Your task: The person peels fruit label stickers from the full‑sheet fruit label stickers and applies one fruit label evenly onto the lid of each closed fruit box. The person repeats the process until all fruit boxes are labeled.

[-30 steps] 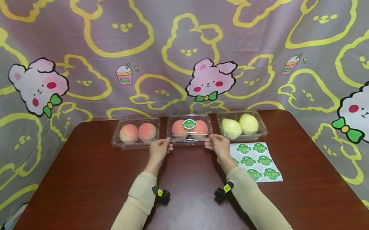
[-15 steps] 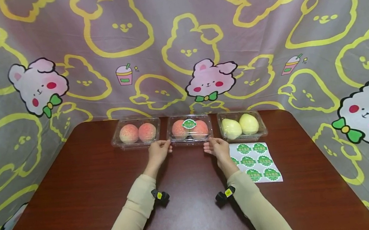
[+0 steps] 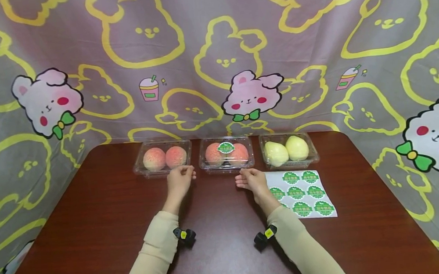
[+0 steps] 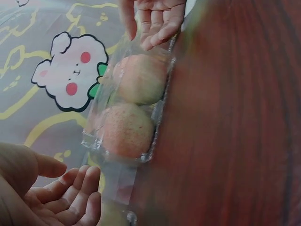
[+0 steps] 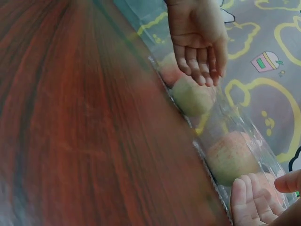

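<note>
You're holding left hand (image 3: 179, 181), right hand (image 3: 253, 181) apart, fingers loosely spread, palms facing inward, near the stickered box (image 3: 226, 168)

You are facing a patterned curtain (image 3: 187, 7), which is hanging behind a reddish-brown, wood-grained table (image 3: 230, 250). Yellow-outlined figures (image 3: 147, 31) are covering it, and a printed rabbit head (image 3: 250, 93) is wearing a green bow (image 3: 246, 116). Near the table's left edge, another print (image 3: 19, 262) is showing, possibly a rabbit too.
</note>
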Demonstrator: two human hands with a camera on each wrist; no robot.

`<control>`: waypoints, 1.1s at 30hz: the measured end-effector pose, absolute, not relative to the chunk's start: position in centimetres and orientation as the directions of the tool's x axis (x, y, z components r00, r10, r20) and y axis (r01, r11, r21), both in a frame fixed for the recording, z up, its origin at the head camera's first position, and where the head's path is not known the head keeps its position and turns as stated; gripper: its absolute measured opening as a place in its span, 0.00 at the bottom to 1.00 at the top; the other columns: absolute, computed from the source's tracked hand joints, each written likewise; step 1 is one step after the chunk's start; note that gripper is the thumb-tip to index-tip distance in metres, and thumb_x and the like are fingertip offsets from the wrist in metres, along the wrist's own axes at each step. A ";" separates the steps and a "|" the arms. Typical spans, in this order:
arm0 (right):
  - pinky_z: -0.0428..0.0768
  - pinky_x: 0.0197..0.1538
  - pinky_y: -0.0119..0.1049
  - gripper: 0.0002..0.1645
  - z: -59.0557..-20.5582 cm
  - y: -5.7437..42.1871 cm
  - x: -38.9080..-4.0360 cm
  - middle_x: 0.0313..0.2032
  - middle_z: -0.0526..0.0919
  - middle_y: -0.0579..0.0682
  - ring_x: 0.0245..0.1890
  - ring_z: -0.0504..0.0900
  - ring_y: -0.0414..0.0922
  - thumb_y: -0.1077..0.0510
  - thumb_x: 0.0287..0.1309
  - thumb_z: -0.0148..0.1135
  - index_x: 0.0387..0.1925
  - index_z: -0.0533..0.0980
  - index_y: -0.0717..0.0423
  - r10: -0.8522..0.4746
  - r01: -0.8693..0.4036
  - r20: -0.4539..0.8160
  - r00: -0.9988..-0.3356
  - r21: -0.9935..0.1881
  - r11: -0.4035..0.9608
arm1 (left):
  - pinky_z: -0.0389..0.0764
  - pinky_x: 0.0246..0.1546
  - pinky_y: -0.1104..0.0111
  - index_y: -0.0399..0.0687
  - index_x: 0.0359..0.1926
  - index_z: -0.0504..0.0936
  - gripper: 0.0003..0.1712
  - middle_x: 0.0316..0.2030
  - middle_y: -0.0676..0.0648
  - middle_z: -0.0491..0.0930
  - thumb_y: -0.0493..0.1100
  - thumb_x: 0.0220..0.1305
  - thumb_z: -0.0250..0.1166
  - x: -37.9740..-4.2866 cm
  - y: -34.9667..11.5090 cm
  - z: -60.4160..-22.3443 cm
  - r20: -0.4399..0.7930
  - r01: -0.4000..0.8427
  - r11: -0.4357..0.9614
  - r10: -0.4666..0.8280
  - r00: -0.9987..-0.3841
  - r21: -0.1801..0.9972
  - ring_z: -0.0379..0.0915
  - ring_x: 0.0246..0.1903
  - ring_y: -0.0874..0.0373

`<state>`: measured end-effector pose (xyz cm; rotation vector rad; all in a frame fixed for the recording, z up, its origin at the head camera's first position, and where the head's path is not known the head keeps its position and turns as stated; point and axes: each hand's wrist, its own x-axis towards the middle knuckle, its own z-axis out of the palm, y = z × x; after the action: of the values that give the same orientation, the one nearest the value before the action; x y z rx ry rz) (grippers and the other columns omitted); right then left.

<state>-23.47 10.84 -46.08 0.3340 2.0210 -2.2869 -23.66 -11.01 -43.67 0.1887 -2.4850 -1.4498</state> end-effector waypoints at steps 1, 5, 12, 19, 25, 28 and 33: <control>0.82 0.27 0.27 0.18 -46.1 10.7 -23.5 0.18 0.81 0.44 0.18 0.81 0.34 0.64 0.67 0.48 0.48 0.69 0.80 0.081 0.196 -0.208 -0.975 -0.972 -0.130 | 0.73 0.27 0.76 0.32 0.39 0.85 0.13 0.31 0.35 0.87 0.39 0.65 0.59 -23.6 -11.1 -43.6 0.171 0.029 0.501 -0.240 -0.956 0.865 0.86 0.30 0.46; 0.82 0.26 0.27 0.16 -46.2 9.9 -23.3 0.18 0.81 0.44 0.19 0.80 0.35 0.66 0.66 0.48 0.47 0.71 0.79 0.046 0.209 -0.215 -0.975 -0.971 -0.112 | 0.71 0.25 0.78 0.32 0.37 0.85 0.13 0.30 0.35 0.87 0.38 0.65 0.59 -23.6 -11.7 -43.2 0.220 0.054 0.520 -0.262 -0.940 0.852 0.86 0.29 0.46; 0.82 0.27 0.29 0.16 -46.1 8.4 -22.9 0.19 0.81 0.45 0.19 0.80 0.36 0.67 0.65 0.49 0.47 0.72 0.79 -0.009 0.204 -0.204 -0.979 -0.976 -0.080 | 0.67 0.21 0.80 0.32 0.35 0.85 0.13 0.29 0.33 0.86 0.39 0.65 0.60 -23.8 -13.5 -42.3 0.281 0.062 0.533 -0.341 -0.897 0.844 0.82 0.22 0.59; 0.83 0.28 0.30 0.14 -46.1 7.2 -22.4 0.20 0.81 0.45 0.19 0.80 0.36 0.66 0.66 0.50 0.44 0.73 0.76 -0.058 0.205 -0.202 -0.978 -0.978 -0.048 | 0.66 0.21 0.82 0.32 0.40 0.85 0.13 0.32 0.32 0.86 0.38 0.66 0.58 -24.0 -15.7 -41.7 0.246 -0.001 0.507 -0.420 -0.874 0.862 0.72 0.20 0.74; 0.82 0.27 0.29 0.14 -46.1 6.4 -22.2 0.19 0.81 0.46 0.18 0.80 0.36 0.66 0.66 0.50 0.43 0.73 0.78 -0.084 0.205 -0.200 -0.976 -0.977 -0.053 | 0.66 0.21 0.81 0.31 0.39 0.85 0.14 0.32 0.32 0.86 0.38 0.65 0.57 -24.0 -17.0 -41.6 0.241 -0.035 0.508 -0.465 -0.852 0.860 0.75 0.21 0.69; 0.82 0.27 0.29 0.14 -46.1 6.0 -22.1 0.18 0.81 0.46 0.18 0.80 0.36 0.67 0.65 0.50 0.43 0.73 0.79 -0.093 0.210 -0.205 -0.974 -0.976 -0.057 | 0.64 0.21 0.82 0.31 0.40 0.85 0.14 0.32 0.32 0.86 0.37 0.63 0.57 -24.0 -17.8 -41.7 0.267 -0.044 0.523 -0.504 -0.822 0.851 0.82 0.24 0.55; 0.83 0.28 0.30 0.15 -46.3 5.3 -21.9 0.19 0.81 0.46 0.18 0.80 0.36 0.67 0.64 0.50 0.44 0.73 0.80 -0.123 0.203 -0.196 -0.973 -0.978 -0.048 | 0.62 0.22 0.85 0.33 0.41 0.85 0.14 0.35 0.32 0.86 0.38 0.63 0.58 -23.9 -19.7 -42.1 0.298 -0.081 0.527 -0.593 -0.747 0.846 0.83 0.29 0.49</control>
<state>-21.92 5.31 -46.28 0.0864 1.9974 -2.1225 -23.94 -19.72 -42.09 0.5455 -2.1977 -1.1769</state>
